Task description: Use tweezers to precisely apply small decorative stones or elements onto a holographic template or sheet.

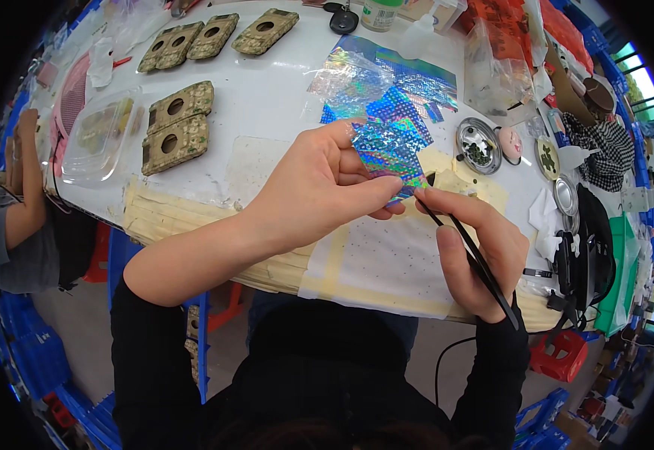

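Note:
My left hand (308,180) is closed on a shiny blue holographic sheet (391,146), thumb at its lower edge, and holds it above the table. Black tweezers (484,274) lie in my right hand (492,236). Their tips meet the sheet's lower right corner beside my left thumb; whether a small piece sits between them is too small to tell. Behind the sheet, more holographic film (432,75) lies flat beside a clear plastic wrapper. Below my hands a white paper (387,259) dotted with tiny dark specks is taped down.
Several camouflage model tank hulls (177,105) with round holes stand on the left, near a clear plastic box (98,139). To the right are a round metal dish (479,146) with dark bits, a pink oval object (510,142) and a black bag (593,247). Another person (23,210) sits far left.

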Demonstrator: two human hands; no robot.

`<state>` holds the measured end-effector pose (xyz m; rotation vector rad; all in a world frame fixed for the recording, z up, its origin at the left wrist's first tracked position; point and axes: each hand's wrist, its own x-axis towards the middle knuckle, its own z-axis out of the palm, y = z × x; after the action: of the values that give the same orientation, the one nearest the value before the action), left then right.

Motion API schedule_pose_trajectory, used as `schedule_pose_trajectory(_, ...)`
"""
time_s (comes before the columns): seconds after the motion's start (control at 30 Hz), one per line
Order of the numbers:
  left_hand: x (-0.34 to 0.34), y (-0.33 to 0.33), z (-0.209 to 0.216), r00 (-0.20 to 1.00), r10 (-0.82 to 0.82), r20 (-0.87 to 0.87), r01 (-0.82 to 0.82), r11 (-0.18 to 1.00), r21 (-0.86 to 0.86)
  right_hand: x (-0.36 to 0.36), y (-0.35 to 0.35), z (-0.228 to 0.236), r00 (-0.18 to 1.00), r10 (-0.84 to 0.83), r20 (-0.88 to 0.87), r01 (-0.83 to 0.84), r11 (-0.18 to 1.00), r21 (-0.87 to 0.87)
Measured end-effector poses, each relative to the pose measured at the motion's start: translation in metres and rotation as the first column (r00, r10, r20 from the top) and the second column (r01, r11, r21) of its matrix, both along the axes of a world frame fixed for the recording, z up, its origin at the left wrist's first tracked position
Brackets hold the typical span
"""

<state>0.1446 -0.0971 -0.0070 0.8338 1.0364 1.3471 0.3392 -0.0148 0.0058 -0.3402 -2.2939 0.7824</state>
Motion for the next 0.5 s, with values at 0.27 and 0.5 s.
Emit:
schedule_pose_trajectory(0.27, 0.0002, -0.0019, -0.0004, 0.999, 0.02, -0.05, -0.019, 1.0, 0.015, -0.0009, 0.0001, -0.0003, 1.0, -0.017, 0.009, 0.017, 1.0, 0.001)
schedule_pose_trajectory(0.5, 0.0017, -0.0039, -0.0003, 0.996, 0.04, -0.08, -0.038, 0.999, 0.031, -0.0007, -0.0005, 0.0005, 1.0, -0.018, 0.013, 0.018, 1.0, 0.0)
